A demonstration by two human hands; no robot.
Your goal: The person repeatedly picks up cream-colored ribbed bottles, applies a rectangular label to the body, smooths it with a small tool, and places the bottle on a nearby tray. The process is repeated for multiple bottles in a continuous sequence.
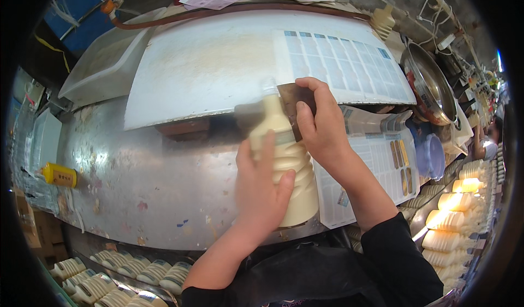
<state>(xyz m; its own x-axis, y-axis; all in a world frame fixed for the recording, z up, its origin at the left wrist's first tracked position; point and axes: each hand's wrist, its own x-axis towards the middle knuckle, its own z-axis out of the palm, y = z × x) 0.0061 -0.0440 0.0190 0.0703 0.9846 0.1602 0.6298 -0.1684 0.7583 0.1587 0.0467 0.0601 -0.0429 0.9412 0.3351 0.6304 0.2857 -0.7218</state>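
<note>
A cream bottle point(297, 198) with spiral ridges and a narrow neck stands tilted slightly left at the near edge of the metal table. My left hand point(259, 189) is wrapped round its near left side, its fingers a little blurred. On the far right side, my right hand point(322, 124) pinches a thin, dark brown flat piece point(289, 102) between thumb and fingers. That piece lies against or just beside the bottle's shoulder; which of the two I cannot tell. A greenish-grey band point(283, 137) shows on the bottle below its shoulder. The neck's top is smeared by motion.
Beyond the bottle lies a white board point(207, 61) bearing a printed sheet point(333, 61). More printed sheets point(360, 165) lie right, near a metal pan point(431, 83) and purple basin point(434, 157). A yellow bottle point(59, 175) lies left; rows of cream bottles point(442, 238) flank the table.
</note>
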